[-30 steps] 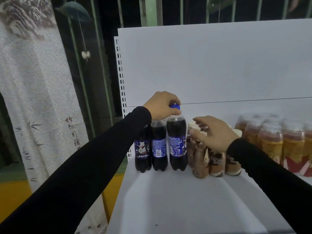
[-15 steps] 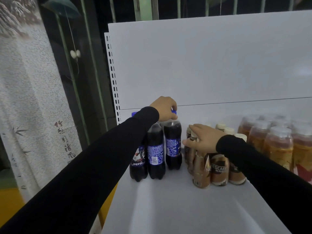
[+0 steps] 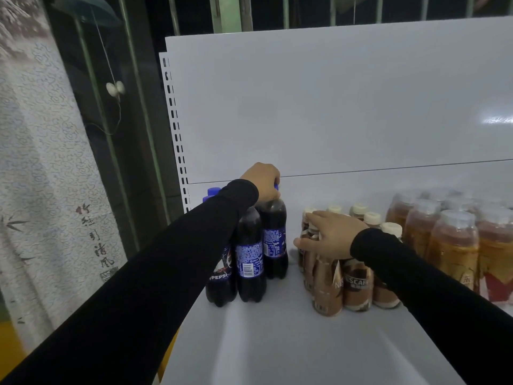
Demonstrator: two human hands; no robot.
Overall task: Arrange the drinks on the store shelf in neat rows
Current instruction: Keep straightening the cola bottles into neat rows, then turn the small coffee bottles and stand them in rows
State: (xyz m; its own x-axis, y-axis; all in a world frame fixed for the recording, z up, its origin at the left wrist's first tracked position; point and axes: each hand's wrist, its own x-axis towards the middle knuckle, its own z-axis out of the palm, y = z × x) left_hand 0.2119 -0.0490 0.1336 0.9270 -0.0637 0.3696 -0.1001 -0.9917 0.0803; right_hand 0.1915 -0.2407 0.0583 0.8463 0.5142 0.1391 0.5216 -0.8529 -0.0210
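Three dark Pepsi bottles stand at the left end of the white shelf point(image 3: 277, 343). My left hand point(image 3: 263, 180) grips the blue cap of the rightmost Pepsi bottle point(image 3: 273, 240). The two others point(image 3: 248, 262) stand beside it, partly hidden by my sleeve. To the right is a cluster of brown Nescafe coffee bottles point(image 3: 356, 284) with cream caps. My right hand point(image 3: 331, 236) rests on top of the front-left ones, fingers spread over their caps. A gap separates the Pepsi bottles from the coffee cluster.
Amber tea bottles point(image 3: 452, 245) with clear caps crowd the shelf's right side. A white back panel point(image 3: 333, 107) rises behind, with a slotted upright point(image 3: 175, 129) at its left. Beyond the shelf's left edge hang a patterned curtain point(image 3: 47, 190) and green bars.
The rightmost Pepsi bottle has slid back and left under my left hand, widening the gap to the coffee bottles. My right hand has settled lower on the coffee caps.
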